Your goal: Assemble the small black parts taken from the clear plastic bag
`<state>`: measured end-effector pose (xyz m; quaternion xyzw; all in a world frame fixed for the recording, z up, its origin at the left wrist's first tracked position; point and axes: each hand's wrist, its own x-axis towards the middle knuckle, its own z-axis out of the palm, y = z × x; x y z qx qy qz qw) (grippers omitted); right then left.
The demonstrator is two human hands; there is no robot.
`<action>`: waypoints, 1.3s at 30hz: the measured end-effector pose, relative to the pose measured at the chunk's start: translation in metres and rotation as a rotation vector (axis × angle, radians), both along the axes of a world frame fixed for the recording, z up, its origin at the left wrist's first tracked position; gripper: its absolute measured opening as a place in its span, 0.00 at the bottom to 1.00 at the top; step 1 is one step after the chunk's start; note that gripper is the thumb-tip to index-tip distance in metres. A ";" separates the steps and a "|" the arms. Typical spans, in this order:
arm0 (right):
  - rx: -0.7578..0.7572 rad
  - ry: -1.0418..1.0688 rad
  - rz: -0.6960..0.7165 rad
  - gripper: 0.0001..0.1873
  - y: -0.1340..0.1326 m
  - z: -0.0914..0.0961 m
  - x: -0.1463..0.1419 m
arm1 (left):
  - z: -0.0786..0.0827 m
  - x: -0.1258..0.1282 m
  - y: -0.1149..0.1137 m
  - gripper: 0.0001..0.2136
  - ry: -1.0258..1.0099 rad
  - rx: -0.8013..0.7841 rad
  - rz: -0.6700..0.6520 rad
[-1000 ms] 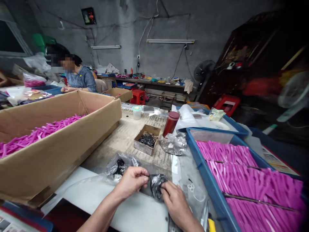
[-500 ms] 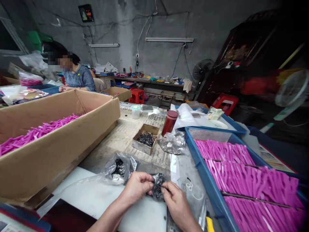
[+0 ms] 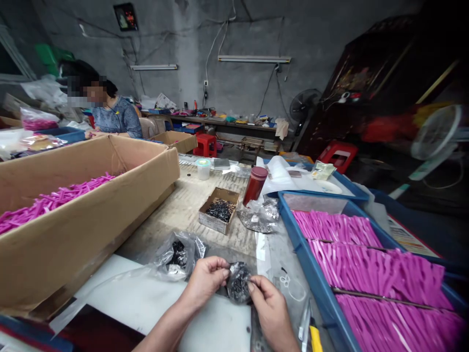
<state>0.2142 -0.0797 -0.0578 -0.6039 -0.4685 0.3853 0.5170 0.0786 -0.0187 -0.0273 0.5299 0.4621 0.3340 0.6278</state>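
Observation:
Between my hands is a small clear plastic bag point(image 3: 239, 284) filled with small black pieces. My left hand point(image 3: 208, 281) pinches its left edge, and my right hand point(image 3: 270, 305) pinches the right edge. The bag is over the front edge of a white board point(image 3: 216, 320). Left of it, a larger opened plastic bag point(image 3: 178, 256) holds more black pieces. Beyond my hands stands a small cardboard box point(image 3: 219, 210) with black pieces inside. What the black pieces are, I cannot make out.
At the left is a big cardboard box point(image 3: 91, 208) of pink strips. On the right, a blue tray point(image 3: 306, 264) holds rows of pink pieces. A dark red canister point(image 3: 255, 186), a silvery plastic bag point(image 3: 259, 216) and a yellow-handled cutter point(image 3: 315, 337) lie around. A co-worker point(image 3: 117, 117) sits far left.
My hands have drawn slightly apart, and the small bag between them looks more spread out and rounder. The whole view has shifted a little.

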 end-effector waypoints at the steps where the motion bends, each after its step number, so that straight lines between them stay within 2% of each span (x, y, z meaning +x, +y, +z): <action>1: -0.006 0.004 -0.016 0.11 0.000 0.001 0.001 | 0.001 0.000 0.000 0.03 0.052 0.085 -0.029; 6: 0.021 -0.023 -0.060 0.12 0.000 0.002 0.003 | 0.002 0.003 -0.009 0.09 0.453 0.602 -0.288; 8: 0.033 -0.048 -0.051 0.11 -0.001 -0.001 0.003 | -0.001 0.005 -0.011 0.09 0.633 0.727 -0.375; 11: 0.024 -0.070 -0.023 0.09 -0.002 -0.005 0.004 | -0.007 0.008 -0.012 0.09 0.809 0.788 -0.427; 20: 0.013 -0.098 -0.011 0.09 -0.002 -0.004 0.002 | -0.006 0.020 -0.011 0.11 1.048 0.795 -0.526; 24: 0.033 -0.087 -0.023 0.10 -0.003 -0.004 0.002 | -0.011 0.020 -0.010 0.11 1.032 0.812 -0.527; 28: 0.033 -0.046 -0.023 0.10 -0.004 -0.004 0.003 | -0.012 0.015 -0.011 0.11 0.942 0.756 -0.472; 33: 0.018 -0.015 -0.038 0.10 -0.005 -0.003 0.003 | -0.012 0.008 -0.012 0.09 0.673 0.661 -0.394; 39: 0.030 0.074 -0.062 0.10 -0.006 -0.003 -0.001 | -0.015 0.005 -0.013 0.06 0.345 0.496 -0.208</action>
